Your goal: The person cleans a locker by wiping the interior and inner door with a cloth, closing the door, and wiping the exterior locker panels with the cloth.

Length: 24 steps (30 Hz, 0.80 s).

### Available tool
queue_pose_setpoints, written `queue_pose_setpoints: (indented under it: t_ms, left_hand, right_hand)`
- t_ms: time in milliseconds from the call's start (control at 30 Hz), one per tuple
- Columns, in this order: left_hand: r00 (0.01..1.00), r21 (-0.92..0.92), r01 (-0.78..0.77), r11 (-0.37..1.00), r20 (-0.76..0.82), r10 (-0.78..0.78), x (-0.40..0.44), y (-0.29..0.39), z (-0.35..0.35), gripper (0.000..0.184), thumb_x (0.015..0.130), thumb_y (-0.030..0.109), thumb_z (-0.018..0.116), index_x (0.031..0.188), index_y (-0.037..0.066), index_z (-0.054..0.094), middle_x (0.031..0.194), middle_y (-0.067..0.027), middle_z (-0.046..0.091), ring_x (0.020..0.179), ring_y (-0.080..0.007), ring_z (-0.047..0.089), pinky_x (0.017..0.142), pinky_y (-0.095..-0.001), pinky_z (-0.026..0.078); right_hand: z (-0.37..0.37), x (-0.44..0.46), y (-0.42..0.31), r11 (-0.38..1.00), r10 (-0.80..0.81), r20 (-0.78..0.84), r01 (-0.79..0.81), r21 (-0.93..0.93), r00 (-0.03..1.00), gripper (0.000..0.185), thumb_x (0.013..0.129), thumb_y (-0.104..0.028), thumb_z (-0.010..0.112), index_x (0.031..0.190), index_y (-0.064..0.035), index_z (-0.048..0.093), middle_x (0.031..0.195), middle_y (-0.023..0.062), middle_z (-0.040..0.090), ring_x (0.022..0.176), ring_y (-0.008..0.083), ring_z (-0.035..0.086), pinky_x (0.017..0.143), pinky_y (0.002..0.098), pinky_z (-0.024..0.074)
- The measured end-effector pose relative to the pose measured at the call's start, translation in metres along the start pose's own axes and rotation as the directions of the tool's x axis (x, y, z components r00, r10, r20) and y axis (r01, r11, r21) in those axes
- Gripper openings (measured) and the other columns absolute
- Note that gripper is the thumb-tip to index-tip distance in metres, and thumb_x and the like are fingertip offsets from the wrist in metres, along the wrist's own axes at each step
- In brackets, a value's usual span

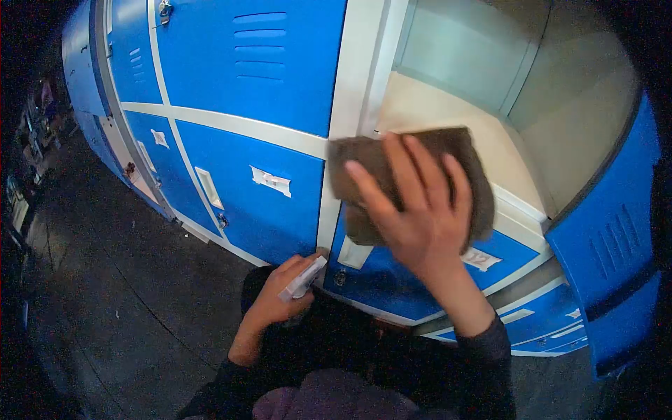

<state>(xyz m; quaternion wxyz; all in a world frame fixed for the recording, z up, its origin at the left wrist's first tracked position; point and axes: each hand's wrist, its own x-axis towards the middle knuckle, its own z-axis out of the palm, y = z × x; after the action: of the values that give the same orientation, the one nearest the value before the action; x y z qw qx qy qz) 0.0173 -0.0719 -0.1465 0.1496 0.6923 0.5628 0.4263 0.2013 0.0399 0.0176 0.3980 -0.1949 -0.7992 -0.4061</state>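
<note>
While the brown cloth [379, 168] is covered by the right hand [425, 222], a small white item [306, 276] is held lower down in the left hand [274, 297]. The cloth is seen in front of the white frame [346, 66] and the front edge of the shelf [448, 105], between a closed blue door [238, 157] on the left and an open door [612, 203] swung out on the right. Over it the fingers of the right hand are spread apart, with the palm turned toward the fabric; firm contact with the frame seems likely but cannot be told for certain, as the cloth and hand are slightly blurred. By the left hand, the fingers and thumb are closed around the white item, close to the foot of the frame; what the item is cannot be made out. From its thick, uneven folds, the cloth is judged to be light, soft and limp, not fragile, and unlikely to slip under bare skin, though its loose corners could be caught on the edges of the metal. It would best be held at the middle of the folded pad with the fingers spread wide, as is done here, while the white item, probably light, would best be gripped around its sides.
</note>
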Motion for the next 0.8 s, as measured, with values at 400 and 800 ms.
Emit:
queue_pose_setpoints:
  t_ms: [400,800]
  left_hand:
    - [0.982,0.102,-0.158,0.982,-0.084,0.167,-0.004,-0.014,-0.002,0.067,0.062,0.003,0.062,0.128,0.005,0.05,0.103,-0.0147,0.057,0.088,-0.0296,0.056,0.084,-0.0351,0.047]
    - [0.999,-0.054,0.042,0.998,0.014,-0.042,0.0,-0.002,-0.003,0.068,0.064,0.002,0.065,0.131,0.005,0.049,0.097,-0.0139,0.054,0.087,-0.0278,0.058,0.079,-0.0332,0.047]
  right_hand:
    - [-0.032,-0.033,0.027,0.997,0.048,0.069,-0.044,-0.066,0.996,0.029,0.085,-0.033,0.056,0.113,-0.0284,0.063,0.128,0.0057,0.057,0.119,0.0221,0.051,0.098,0.042,0.0349]
    - [-0.046,-0.051,0.045,0.986,0.081,0.094,-0.067,-0.152,0.992,0.028,0.088,-0.04,0.052,0.113,-0.0329,0.063,0.127,0.0068,0.057,0.117,0.0224,0.052,0.101,0.0422,0.0316]
